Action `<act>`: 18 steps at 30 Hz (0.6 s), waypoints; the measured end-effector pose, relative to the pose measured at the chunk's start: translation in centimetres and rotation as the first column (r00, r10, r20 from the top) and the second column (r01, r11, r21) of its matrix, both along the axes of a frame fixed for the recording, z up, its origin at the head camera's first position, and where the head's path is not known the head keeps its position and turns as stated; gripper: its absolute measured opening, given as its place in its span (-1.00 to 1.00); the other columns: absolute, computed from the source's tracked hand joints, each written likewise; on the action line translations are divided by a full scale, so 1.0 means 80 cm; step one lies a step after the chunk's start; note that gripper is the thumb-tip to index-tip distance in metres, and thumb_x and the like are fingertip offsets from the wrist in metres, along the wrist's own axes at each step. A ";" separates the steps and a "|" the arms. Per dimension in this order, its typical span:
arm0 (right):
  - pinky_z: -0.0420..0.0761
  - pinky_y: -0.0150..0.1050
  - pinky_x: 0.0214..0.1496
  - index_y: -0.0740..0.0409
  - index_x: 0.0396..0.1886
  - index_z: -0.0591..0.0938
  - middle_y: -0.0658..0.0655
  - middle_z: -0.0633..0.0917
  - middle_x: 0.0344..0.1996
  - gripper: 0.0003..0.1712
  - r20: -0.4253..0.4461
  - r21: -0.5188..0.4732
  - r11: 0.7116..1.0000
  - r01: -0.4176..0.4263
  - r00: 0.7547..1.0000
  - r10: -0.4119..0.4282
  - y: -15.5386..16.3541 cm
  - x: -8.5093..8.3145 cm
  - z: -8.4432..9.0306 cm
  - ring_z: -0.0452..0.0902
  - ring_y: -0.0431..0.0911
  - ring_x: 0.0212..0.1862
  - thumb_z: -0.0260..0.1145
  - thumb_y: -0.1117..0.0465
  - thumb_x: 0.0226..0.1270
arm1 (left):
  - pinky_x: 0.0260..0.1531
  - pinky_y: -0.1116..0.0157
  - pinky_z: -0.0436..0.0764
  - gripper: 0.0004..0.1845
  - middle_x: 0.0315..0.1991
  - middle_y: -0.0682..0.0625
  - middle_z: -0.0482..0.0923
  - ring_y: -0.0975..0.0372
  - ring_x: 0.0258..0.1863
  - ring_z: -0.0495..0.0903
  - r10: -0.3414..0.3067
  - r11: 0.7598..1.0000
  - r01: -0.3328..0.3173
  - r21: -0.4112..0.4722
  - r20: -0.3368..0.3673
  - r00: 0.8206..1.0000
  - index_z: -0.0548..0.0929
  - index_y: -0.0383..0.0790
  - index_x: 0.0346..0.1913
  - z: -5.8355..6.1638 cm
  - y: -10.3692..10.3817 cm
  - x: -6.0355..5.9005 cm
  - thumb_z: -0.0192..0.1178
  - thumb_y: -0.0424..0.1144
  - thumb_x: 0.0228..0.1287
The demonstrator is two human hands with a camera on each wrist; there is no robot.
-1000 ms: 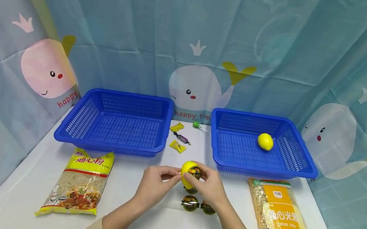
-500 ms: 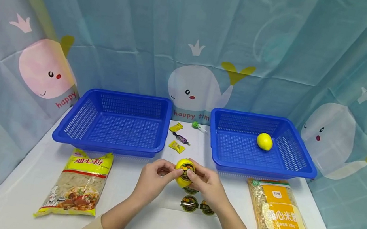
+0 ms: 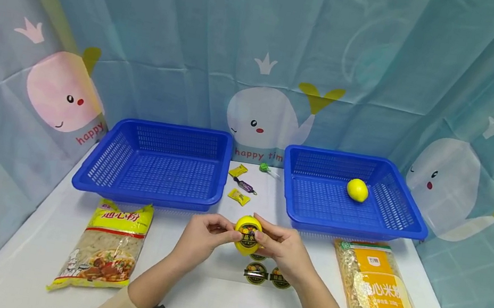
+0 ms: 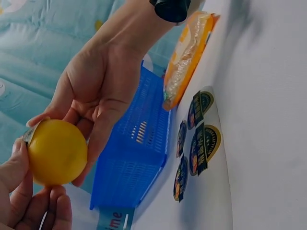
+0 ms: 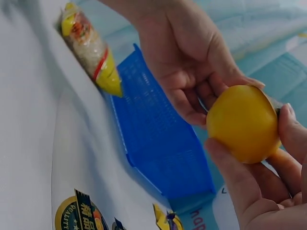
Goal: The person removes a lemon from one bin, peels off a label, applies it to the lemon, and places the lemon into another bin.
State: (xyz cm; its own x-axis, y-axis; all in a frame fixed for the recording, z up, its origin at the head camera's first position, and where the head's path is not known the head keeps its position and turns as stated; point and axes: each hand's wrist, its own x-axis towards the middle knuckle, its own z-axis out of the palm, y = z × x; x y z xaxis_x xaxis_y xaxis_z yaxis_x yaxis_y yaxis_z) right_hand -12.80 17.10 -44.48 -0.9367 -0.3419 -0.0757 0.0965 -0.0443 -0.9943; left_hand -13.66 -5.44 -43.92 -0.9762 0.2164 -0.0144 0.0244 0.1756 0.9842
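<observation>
A yellow lemon (image 3: 241, 250) is held above the table between both hands, with a round black-and-gold sticker (image 3: 248, 234) facing up on it. My left hand (image 3: 203, 238) pinches it from the left, thumb at the sticker's edge. From the right, my right hand (image 3: 288, 252) grips the fruit, its thumb on the sticker's other edge. In the left wrist view the lemon (image 4: 58, 153) shows its plain underside, with the sticker's edge at its upper left. Below the hands lies a sticker sheet (image 3: 228, 272) with several similar stickers, partly hidden.
A blue basket (image 3: 147, 199) stands back left; another blue basket (image 3: 356, 227) back right holds a second lemon (image 3: 357, 190). Wrapped candies (image 3: 244, 186) and a green lollipop (image 3: 265, 167) lie between them. A yellow pasta bag (image 3: 107, 250) lies left, an orange noodle bag (image 3: 380, 293) right.
The lemon has shifted slightly left and turned, so the sticker now faces up. The left hand has moved its thumb onto the sticker's edge; the right hand still holds the fruit.
</observation>
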 end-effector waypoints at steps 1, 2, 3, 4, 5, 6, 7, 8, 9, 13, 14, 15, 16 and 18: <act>0.72 -0.09 0.07 0.21 0.44 0.43 0.31 0.58 0.29 -0.35 0.013 -0.002 1.000 0.006 1.000 -0.006 0.001 0.000 0.000 0.67 -0.04 0.14 0.32 0.07 0.45 | -0.21 0.39 0.68 -0.75 -0.30 -0.03 0.74 0.19 -0.27 0.68 -0.011 1.000 0.011 0.013 0.003 1.000 0.75 -0.23 -0.35 0.000 -0.001 -0.001 0.54 -0.12 0.09; 0.73 -0.13 0.05 0.22 0.43 0.43 0.31 0.57 0.30 -0.35 0.021 -0.004 1.000 0.011 1.000 -0.011 0.001 0.000 0.000 0.67 -0.04 0.13 0.32 0.06 0.44 | -0.22 0.39 0.67 -0.75 -0.30 -0.04 0.75 0.19 -0.27 0.68 -0.021 0.999 0.021 0.025 0.008 1.000 0.76 -0.26 -0.34 0.000 -0.002 -0.003 0.54 -0.14 0.09; 0.73 -0.16 0.04 0.22 0.43 0.43 0.31 0.56 0.30 -0.34 0.030 -0.007 1.000 0.017 0.999 -0.017 0.001 0.000 0.000 0.67 -0.05 0.12 0.33 0.06 0.44 | -0.22 0.38 0.67 -0.75 -0.29 -0.06 0.75 0.19 -0.27 0.68 -0.032 0.999 0.031 0.044 0.014 0.999 0.76 -0.29 -0.32 -0.001 -0.003 -0.004 0.54 -0.17 0.09; 0.74 -0.18 0.02 0.23 0.42 0.43 0.31 0.56 0.31 -0.34 0.037 -0.011 1.000 0.021 0.999 -0.021 0.002 0.000 0.001 0.67 -0.05 0.11 0.33 0.06 0.43 | -0.22 0.38 0.68 -0.75 -0.29 -0.06 0.75 0.19 -0.28 0.68 -0.042 0.997 0.041 0.059 0.020 0.999 0.76 -0.32 -0.30 -0.002 -0.004 -0.006 0.53 -0.19 0.10; 0.74 -0.20 0.00 0.24 0.41 0.44 0.31 0.56 0.31 -0.34 0.043 -0.014 1.000 0.026 0.999 -0.025 0.002 0.000 0.001 0.67 -0.05 0.10 0.33 0.05 0.43 | -0.21 0.37 0.68 -0.74 -0.29 -0.06 0.76 0.19 -0.27 0.68 -0.053 0.996 0.051 0.075 0.025 0.998 0.76 -0.36 -0.29 -0.002 -0.005 -0.007 0.53 -0.21 0.10; 0.75 -0.21 -0.01 0.25 0.41 0.44 0.31 0.56 0.31 -0.34 0.043 -0.014 0.999 0.030 0.999 -0.029 0.002 0.000 0.002 0.68 -0.05 0.08 0.33 0.05 0.43 | -0.19 0.36 0.68 -0.74 -0.29 -0.07 0.76 0.19 -0.27 0.68 -0.061 0.994 0.058 0.090 0.030 0.998 0.76 -0.38 -0.27 -0.003 -0.006 -0.008 0.52 -0.24 0.11; 0.75 -0.21 -0.03 0.26 0.39 0.45 0.31 0.57 0.30 -0.35 0.042 -0.013 0.999 0.035 0.999 -0.034 0.002 0.000 0.002 0.68 -0.05 0.07 0.33 0.04 0.43 | -0.18 0.36 0.68 -0.75 -0.28 -0.07 0.76 0.19 -0.26 0.68 -0.068 0.993 0.064 0.101 0.033 0.997 0.76 -0.40 -0.27 -0.004 -0.006 -0.009 0.52 -0.25 0.11; 0.75 -0.20 -0.03 0.26 0.39 0.46 0.31 0.58 0.29 -0.35 0.039 -0.014 0.999 0.041 0.998 -0.041 0.002 0.000 0.003 0.69 -0.05 0.06 0.33 0.04 0.43 | -0.16 0.35 0.68 -0.76 -0.28 -0.07 0.76 0.19 -0.26 0.68 -0.072 0.992 0.067 0.110 0.036 0.997 0.76 -0.40 -0.27 -0.005 -0.007 -0.010 0.51 -0.26 0.13; 0.75 -0.17 -0.03 0.26 0.38 0.46 0.32 0.59 0.27 -0.36 0.034 -0.017 0.999 0.047 0.998 -0.046 0.001 0.001 0.004 0.70 -0.05 0.06 0.33 0.04 0.44 | -0.15 0.34 0.68 -0.77 -0.27 -0.07 0.77 0.19 -0.25 0.68 -0.075 0.991 0.070 0.118 0.037 0.997 0.76 -0.40 -0.27 -0.005 -0.007 -0.011 0.50 -0.26 0.14; 0.76 -0.09 -0.05 0.23 0.33 0.54 0.31 0.66 0.18 -0.44 -0.033 -0.008 0.994 0.113 0.993 -0.113 0.000 0.003 0.006 0.73 -0.05 0.02 0.34 0.08 0.44 | -0.08 0.34 0.70 -0.79 -0.21 -0.09 0.75 0.17 -0.20 0.69 -0.090 0.989 0.091 0.120 -0.012 0.996 0.74 -0.33 -0.28 -0.002 -0.002 -0.009 0.44 -0.21 0.24; 0.76 -0.07 -0.06 0.22 0.32 0.56 0.31 0.68 0.16 -0.46 -0.059 -0.004 0.991 0.131 0.990 -0.131 0.000 0.004 0.007 0.74 -0.06 0.00 0.34 0.10 0.43 | -0.07 0.33 0.70 -0.79 -0.20 -0.10 0.74 0.16 -0.18 0.70 -0.093 0.988 0.096 0.120 -0.029 0.995 0.73 -0.32 -0.26 -0.001 0.000 -0.007 0.43 -0.20 0.25; 0.76 -0.07 -0.07 0.22 0.31 0.57 0.31 0.69 0.13 -0.48 -0.086 0.001 0.989 0.148 0.985 -0.147 0.001 0.005 0.008 0.75 -0.06 -0.02 0.35 0.13 0.43 | -0.06 0.33 0.71 -0.77 -0.19 -0.11 0.73 0.15 -0.17 0.71 -0.094 0.988 0.098 0.118 -0.044 0.995 0.71 -0.31 -0.23 0.001 0.003 -0.005 0.43 -0.19 0.25; 0.76 -0.09 -0.08 0.21 0.30 0.59 0.31 0.70 0.11 -0.50 -0.114 0.011 0.987 0.163 0.980 -0.160 0.001 0.006 0.009 0.75 -0.07 -0.03 0.36 0.16 0.42 | -0.06 0.33 0.71 -0.74 -0.17 -0.12 0.73 0.15 -0.16 0.71 -0.093 0.989 0.099 0.107 -0.060 0.994 0.68 -0.30 -0.20 0.003 0.005 -0.004 0.44 -0.17 0.25; 0.77 -0.11 -0.10 0.20 0.28 0.61 0.31 0.71 0.09 -0.52 -0.160 0.029 0.984 0.178 0.972 -0.172 0.002 0.007 0.010 0.76 -0.09 -0.06 0.37 0.19 0.41 | -0.05 0.34 0.71 -0.65 -0.14 -0.11 0.72 0.15 -0.13 0.72 -0.091 0.991 0.097 0.088 -0.072 0.993 0.61 -0.27 -0.10 0.005 0.011 0.001 0.46 -0.13 0.22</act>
State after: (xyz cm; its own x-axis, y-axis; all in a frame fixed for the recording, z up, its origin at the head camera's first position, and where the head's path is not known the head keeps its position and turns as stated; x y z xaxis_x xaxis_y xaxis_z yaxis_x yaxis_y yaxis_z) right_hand -12.24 17.25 -43.69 -0.9830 -0.1713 0.0655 -0.0658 -0.0041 -0.9978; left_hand -13.61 -4.52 -43.49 -0.9495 0.3047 0.0745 0.1033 0.0794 0.9915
